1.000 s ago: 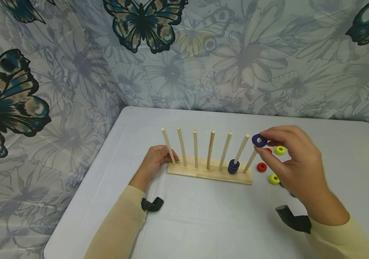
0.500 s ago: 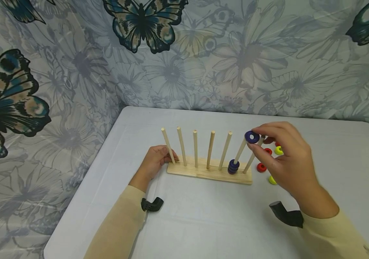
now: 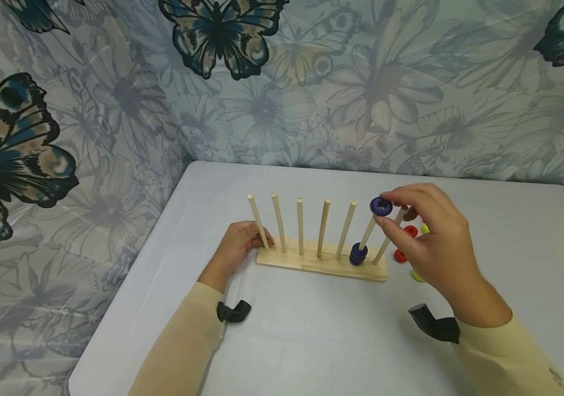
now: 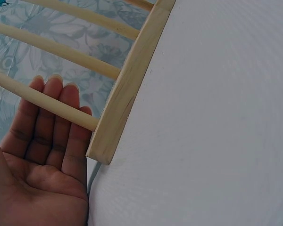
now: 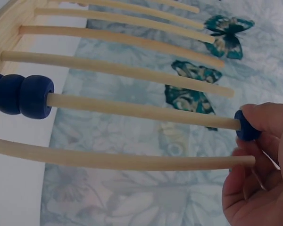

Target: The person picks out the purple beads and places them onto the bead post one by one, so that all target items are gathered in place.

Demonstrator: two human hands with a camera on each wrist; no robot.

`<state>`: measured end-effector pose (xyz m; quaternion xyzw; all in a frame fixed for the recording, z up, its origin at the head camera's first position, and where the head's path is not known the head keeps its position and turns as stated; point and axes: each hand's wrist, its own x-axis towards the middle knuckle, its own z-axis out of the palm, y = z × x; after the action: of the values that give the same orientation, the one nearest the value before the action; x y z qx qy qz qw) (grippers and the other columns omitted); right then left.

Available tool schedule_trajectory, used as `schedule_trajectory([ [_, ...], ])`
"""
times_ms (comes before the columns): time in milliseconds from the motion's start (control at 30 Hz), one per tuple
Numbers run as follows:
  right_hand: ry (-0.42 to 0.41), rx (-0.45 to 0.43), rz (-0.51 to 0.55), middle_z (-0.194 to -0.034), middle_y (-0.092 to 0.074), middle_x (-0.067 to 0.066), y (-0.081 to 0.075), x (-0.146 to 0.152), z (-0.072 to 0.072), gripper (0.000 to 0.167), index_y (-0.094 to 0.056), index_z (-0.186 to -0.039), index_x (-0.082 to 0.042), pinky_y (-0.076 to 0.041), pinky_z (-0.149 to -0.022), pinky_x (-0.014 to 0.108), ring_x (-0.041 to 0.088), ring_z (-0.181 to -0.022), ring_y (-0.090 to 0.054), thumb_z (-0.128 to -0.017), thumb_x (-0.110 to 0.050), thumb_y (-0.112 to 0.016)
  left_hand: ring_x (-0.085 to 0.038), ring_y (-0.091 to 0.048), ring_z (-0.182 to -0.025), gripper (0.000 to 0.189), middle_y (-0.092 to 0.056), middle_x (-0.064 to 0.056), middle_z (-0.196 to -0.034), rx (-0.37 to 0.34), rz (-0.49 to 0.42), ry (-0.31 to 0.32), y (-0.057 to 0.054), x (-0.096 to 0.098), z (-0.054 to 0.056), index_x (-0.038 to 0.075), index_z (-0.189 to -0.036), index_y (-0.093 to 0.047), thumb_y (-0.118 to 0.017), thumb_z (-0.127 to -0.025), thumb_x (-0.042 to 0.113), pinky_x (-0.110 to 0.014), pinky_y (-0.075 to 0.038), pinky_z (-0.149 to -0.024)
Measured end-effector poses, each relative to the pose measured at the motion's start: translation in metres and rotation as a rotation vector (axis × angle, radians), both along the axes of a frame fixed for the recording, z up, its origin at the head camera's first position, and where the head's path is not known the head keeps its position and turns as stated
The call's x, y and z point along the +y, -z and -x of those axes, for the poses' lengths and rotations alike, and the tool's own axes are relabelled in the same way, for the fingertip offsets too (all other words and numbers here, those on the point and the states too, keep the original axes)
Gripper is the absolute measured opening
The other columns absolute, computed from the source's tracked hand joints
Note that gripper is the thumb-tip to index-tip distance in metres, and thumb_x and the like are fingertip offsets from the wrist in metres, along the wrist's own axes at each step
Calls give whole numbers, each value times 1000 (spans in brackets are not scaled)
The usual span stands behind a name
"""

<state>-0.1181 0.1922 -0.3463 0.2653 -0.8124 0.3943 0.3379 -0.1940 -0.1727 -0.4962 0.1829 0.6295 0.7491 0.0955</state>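
Observation:
Between thumb and index finger my right hand (image 3: 440, 242) pinches a dark blue ring (image 3: 381, 206) at the tip of the second peg from the right. The right wrist view shows this blue ring (image 5: 246, 126) at the peg's end (image 5: 146, 112). Several blue rings (image 3: 358, 254) are stacked at the foot of the same peg. The wooden peg stand (image 3: 321, 264) has a row of upright pegs. At its left end my left hand (image 3: 235, 246) lies beside the leftmost peg (image 4: 42, 99), its fingers extended behind the peg and close to the base.
Right of the stand, partly behind my right hand, lie red rings (image 3: 400, 256) and yellow rings (image 3: 418, 276). A white cloth covers the table (image 3: 282, 330). Behind it hangs a flower-and-butterfly patterned backdrop (image 3: 262, 115).
My right hand has moved left with the blue ring, from beside the rightmost peg to the tip of the second peg from the right. My left hand stays in place.

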Motion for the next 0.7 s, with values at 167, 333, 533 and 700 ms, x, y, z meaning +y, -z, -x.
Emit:
schedule_trajectory([
  [167, -35, -47, 15, -108, -72, 16, 4, 2, 2, 51, -76, -117, 7, -48, -80, 15, 15, -93, -58, -103, -42, -77, -19, -76, -89, 100, -78, -8, -94, 3, 3, -1, 0, 0, 0, -28, -103, -62, -72, -91, 70, -33, -63, -84],
  [333, -31, -104, -31, -110, -71, 14, 7, 6, 1, 37, -75, -120, 6, -48, -77, 14, 12, -92, -58, -85, 3, -87, -20, -76, -90, 98, -78, -10, -95, 4, 15, -6, 0, 0, 0, -27, -103, -64, -72, -91, 70, -33, -63, -84],
  [533, -25, -93, -3, -109, -72, 13, 11, 4, 1, 41, -76, -118, 5, -46, -76, 12, 15, -86, -58, -80, 7, -89, -20, -77, -89, 99, -77, -10, -94, 1, 12, -7, 0, 0, 0, -27, -102, -63, -72, -91, 70, -32, -63, -84],
  [700, -37, -88, 13, -109, -72, 14, 11, 5, 1, 37, -77, -117, 5, -46, -77, 13, 16, -88, -58, -82, 2, -86, -20, -77, -89, 99, -78, -9, -93, -3, 3, -9, -1, 0, 0, -27, -103, -63, -73, -90, 71, -33, -63, -84],
])
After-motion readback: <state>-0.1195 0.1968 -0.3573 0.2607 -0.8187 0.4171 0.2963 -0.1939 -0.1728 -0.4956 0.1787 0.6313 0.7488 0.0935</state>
